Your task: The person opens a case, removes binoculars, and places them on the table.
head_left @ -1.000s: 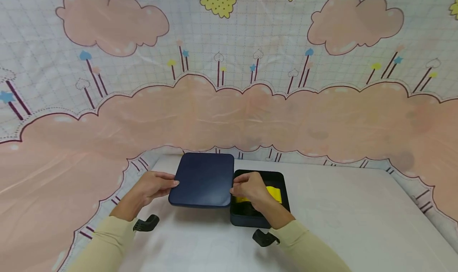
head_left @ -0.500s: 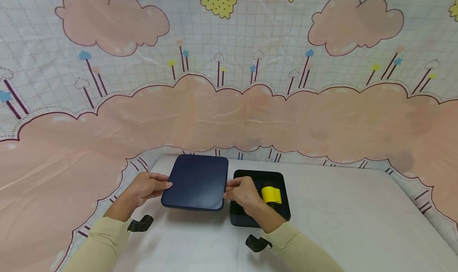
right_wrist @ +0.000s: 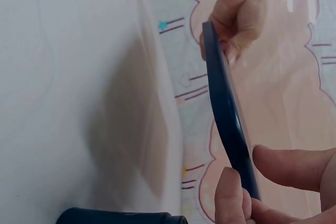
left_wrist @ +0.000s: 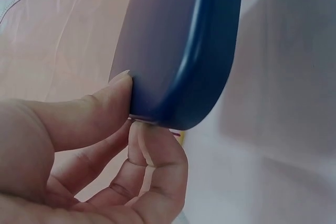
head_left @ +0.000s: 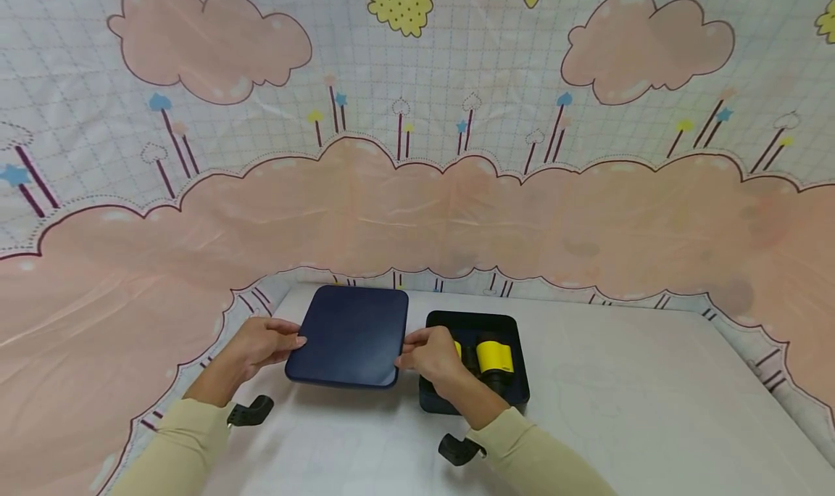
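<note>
Both hands hold a dark blue, rounded-square lid above the white table. My left hand pinches its left edge, thumb on the upper face. At the opposite edge, my right hand pinches it between thumb and fingers. In the left wrist view the lid shows a smooth rounded corner beside the thumb; in the right wrist view the lid appears edge-on. Right of the lid stands an uncovered dark box. Inside lies a black cylindrical thing with a yellow band; more yellow beside it is partly hidden by my right hand.
A white table stretches right of the box and in front of it. Behind and along the sides hangs a printed cloth with clouds and stars. A black wrist mount sticks out from the left sleeve, another from the right.
Both hands have carried the lid left and slightly toward me, away from the box. More of the box's inside and its yellow-banded contents now show.
</note>
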